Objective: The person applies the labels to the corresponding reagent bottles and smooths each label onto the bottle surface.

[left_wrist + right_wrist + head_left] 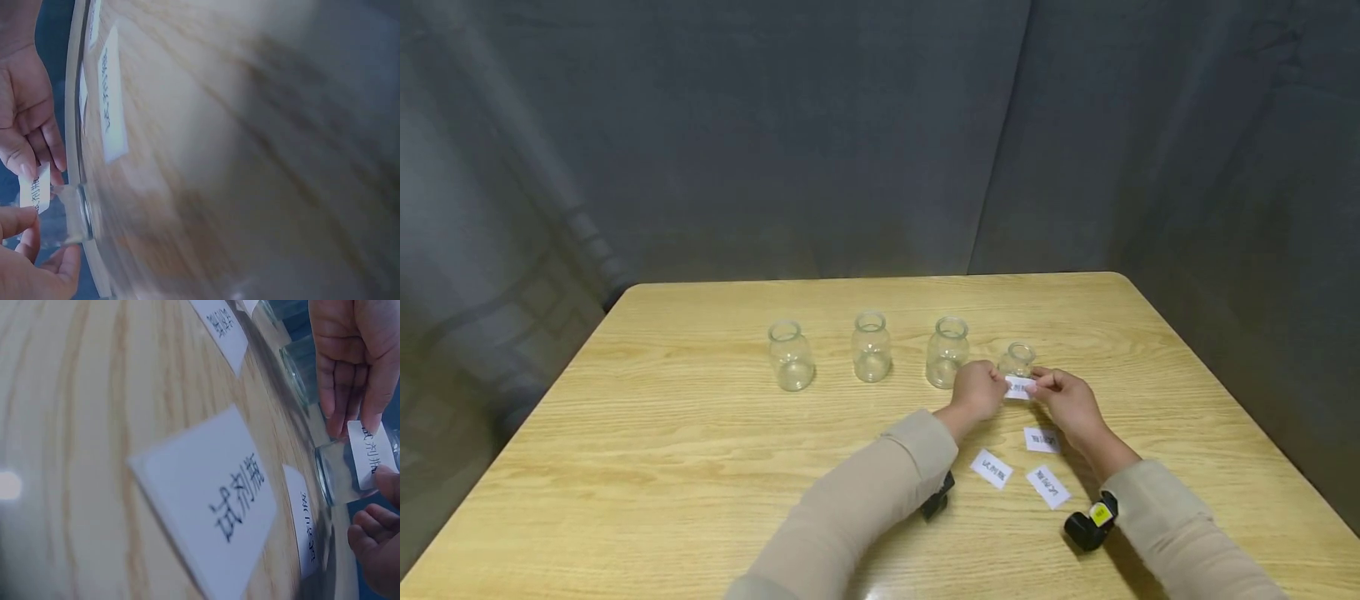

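A white label (1019,387) with dark written characters is held up between both hands, flat against or just before the side of a clear glass jar (1020,351). My left hand (980,392) pinches one end of it by thumb and fingers. At the other end, the right hand (1071,408) has its thumb on the label's face, fingers curled behind. Both thumbs on the label (370,450) show in the right wrist view. Hands and label hide the jar's lower part; whether the label sticks to the glass I cannot tell.
Three more glass jars, the left one (792,358), middle one (872,350) and right one (947,354), stand in a row leftward. Three similar labels lie nearer on the wooden table (662,433): one (1041,440), another (992,469) and a third (1048,487). A dark curtain (820,142) hangs behind.
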The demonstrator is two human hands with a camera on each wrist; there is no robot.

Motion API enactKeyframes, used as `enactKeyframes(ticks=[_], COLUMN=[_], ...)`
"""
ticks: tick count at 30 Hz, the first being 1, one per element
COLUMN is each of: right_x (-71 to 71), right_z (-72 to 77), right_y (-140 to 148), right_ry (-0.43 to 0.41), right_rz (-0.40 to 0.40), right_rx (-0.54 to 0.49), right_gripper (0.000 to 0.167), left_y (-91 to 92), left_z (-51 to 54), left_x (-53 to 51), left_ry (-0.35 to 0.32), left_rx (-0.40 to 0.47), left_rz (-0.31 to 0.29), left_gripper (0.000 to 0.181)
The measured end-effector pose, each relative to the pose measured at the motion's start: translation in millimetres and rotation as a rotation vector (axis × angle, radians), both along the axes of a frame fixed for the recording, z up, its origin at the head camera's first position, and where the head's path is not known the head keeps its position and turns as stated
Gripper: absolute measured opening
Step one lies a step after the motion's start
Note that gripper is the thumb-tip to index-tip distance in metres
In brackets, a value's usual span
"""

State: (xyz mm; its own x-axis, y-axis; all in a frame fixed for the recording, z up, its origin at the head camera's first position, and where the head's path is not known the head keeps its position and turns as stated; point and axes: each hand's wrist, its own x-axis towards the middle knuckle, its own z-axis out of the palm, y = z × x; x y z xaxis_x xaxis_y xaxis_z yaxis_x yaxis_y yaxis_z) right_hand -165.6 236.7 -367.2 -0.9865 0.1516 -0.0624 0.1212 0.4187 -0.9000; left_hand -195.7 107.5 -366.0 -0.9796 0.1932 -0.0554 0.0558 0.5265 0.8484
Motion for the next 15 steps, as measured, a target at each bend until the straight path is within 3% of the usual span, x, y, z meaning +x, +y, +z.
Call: enactKeyframes(ticks=[7, 15], right_x=[-4.4, -6.4], right_z=[-5.2, -7.2], right_y=[2.4, 1.7], right_ry=[0.021, 0.071], right_rz=[0.034, 0.011], right_rx=[0.004, 0.057], right_gripper=[0.014, 0.013], left_y=[-1.3, -4.0], left_z=[-2.8, -2.0], left_x=[-3.2, -7.1], left_ry=[0.043, 0.122], left_rx=[-0.024, -0.107], left_rz=[-0.015, -0.103], left_gripper=[0.012, 0.012])
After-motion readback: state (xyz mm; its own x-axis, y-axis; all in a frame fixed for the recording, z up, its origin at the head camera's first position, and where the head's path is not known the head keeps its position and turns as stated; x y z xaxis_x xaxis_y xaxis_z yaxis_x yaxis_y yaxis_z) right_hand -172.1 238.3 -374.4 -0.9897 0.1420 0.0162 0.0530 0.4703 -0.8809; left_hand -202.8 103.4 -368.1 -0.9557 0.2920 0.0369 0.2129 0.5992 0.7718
